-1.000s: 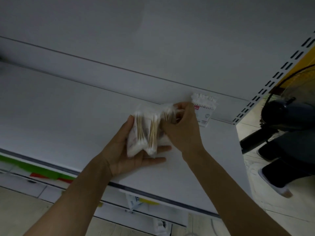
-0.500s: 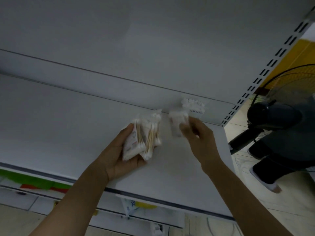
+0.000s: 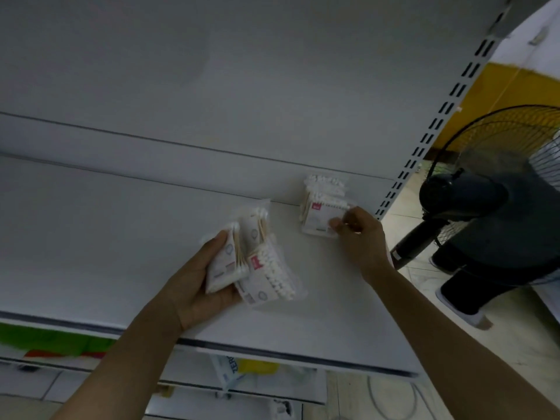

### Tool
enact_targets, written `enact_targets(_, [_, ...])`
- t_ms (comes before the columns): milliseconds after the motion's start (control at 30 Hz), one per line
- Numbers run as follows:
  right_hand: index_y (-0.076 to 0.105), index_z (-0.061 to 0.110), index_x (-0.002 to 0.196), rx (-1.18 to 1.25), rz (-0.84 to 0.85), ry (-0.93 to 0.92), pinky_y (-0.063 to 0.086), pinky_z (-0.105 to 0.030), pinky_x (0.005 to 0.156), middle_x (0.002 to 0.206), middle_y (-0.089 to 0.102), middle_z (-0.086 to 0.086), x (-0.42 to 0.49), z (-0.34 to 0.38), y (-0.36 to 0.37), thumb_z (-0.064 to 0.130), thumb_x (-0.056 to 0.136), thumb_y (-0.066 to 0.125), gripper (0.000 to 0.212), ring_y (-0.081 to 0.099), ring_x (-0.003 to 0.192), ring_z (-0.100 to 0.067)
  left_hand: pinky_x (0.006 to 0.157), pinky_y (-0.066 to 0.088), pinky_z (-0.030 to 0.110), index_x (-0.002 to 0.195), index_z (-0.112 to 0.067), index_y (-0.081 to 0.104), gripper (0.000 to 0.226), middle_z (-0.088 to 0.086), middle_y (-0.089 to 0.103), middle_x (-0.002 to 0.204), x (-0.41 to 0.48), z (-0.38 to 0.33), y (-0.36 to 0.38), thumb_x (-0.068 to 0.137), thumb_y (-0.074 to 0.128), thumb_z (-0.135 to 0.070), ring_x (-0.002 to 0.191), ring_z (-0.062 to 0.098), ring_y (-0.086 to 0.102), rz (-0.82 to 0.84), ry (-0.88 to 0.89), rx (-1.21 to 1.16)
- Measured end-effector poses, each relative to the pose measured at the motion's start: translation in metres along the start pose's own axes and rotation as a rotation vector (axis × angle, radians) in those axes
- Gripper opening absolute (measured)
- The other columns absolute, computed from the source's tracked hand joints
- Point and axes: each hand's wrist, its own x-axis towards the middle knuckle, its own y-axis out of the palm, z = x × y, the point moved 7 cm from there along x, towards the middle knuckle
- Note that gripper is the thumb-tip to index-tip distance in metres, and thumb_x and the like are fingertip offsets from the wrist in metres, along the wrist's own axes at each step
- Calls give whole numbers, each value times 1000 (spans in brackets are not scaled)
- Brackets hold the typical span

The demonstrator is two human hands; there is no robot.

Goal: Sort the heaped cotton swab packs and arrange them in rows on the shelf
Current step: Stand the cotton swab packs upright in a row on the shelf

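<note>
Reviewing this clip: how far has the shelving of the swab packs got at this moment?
Early stage. Done: one pack stands at the shelf's back right corner. In hand: the right hand is setting a second pack just in front of it, fingers on it. Left: the left hand holds a bunch of packs to place; most of the shelf is bare.

A plain white metal shelf [image 3: 106, 244] fills most of the view, its flat deck running from 9 o'clock to 3 o'clock with a pale back panel [image 3: 242, 86] rising behind it and a slotted upright [image 3: 430, 137] at its right end. At about 2 o'clock, close to the back edge and near that upright, packs of cotton swabs [image 3: 322, 207] stand together on the deck. The rest of the deck is bare white metal down to its front lip [image 3: 272, 353] at 6 o'clock.
</note>
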Motion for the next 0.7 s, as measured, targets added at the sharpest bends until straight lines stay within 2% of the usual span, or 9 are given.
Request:
enact_targets(67, [53, 19, 84, -10, -64, 9, 42, -10, 61, 80, 62, 6, 2, 0, 0, 20, 82, 73, 20, 57, 72, -9, 65, 59, 39, 93, -9, 78, 74, 14, 71, 109, 0, 1, -2, 25, 100, -28, 93, 27, 71, -16, 4, 13])
enact_targets(200, [51, 15, 110, -19, -150, 102, 42, -14, 64, 98, 58, 2, -4, -4, -6, 34, 79, 76, 45, 55, 81, -10, 65, 59, 42, 94, -9, 78, 76, 15, 70, 112, -1, 2, -3, 24, 100, -28, 94, 28, 71, -2, -15, 14])
enact_targets(267, [50, 17, 113, 4, -240, 79, 43, -18, 67, 101, 56, 3, -21, 3, -14, 40, 81, 72, 45, 55, 85, -9, 59, 59, 41, 88, -10, 79, 75, 14, 72, 105, -2, 2, 1, 19, 100, -29, 88, 27, 72, -1, -5, 43])
enact_targets(333, [53, 16, 108, 99, -270, 21, 43, -22, 70, 95, 59, 3, -49, 16, -17, 44, 86, 63, 37, 57, 83, -7, 53, 58, 40, 80, -12, 80, 62, 12, 75, 95, -4, 1, 7, 23, 99, -27, 79, 26, 73, 9, 0, 64])
enact_targets(400, [55, 16, 109, 252, -68, -16, 47, -22, 72, 91, 64, 0, -78, 28, -3, 51, 86, 58, 41, 61, 80, -7, 50, 57, 37, 75, -14, 80, 46, 11, 75, 89, -5, 1, 10, 34, 96, -26, 74, 24, 73, 22, 4, 66])
enact_targets(467, [53, 21, 116, 234, 246, 53, 51, -20, 77, 95, 67, 5, -109, 36, 26, 52, 70, 67, 58, 64, 84, -3, 53, 58, 38, 82, -12, 80, 63, 13, 74, 97, -5, 1, 10, 23, 100, -25, 80, 26, 73, 50, 13, 40])
enact_targets(533, [57, 23, 107, 99, 381, 126, 51, -16, 72, 89, 67, 13, -128, 36, 48, 40, 66, 80, 51, 63, 79, 4, 59, 59, 39, 91, -10, 79, 77, 16, 71, 108, -4, 3, 9, 19, 101, -26, 89, 29, 72, 70, 3, 27])
enact_targets(633, [63, 14, 89, 90, 280, 67, 51, -20, 67, 82, 68, 6, -130, 40, 53, 17, 75, 79, 21, 63, 73, -2, 65, 59, 42, 98, -10, 78, 80, 17, 68, 117, -2, 3, 3, 24, 101, -27, 98, 30, 69, 70, 0, 38])
enact_targets(700, [60, 16, 85, 184, 192, 91, 49, -15, 64, 81, 67, 5, -125, 40, 42, 4, 74, 78, 23, 62, 69, 2, 69, 59, 43, 100, -11, 77, 81, 18, 66, 120, 1, 2, -3, 24, 101, -27, 102, 31, 68, 50, -10, 26])
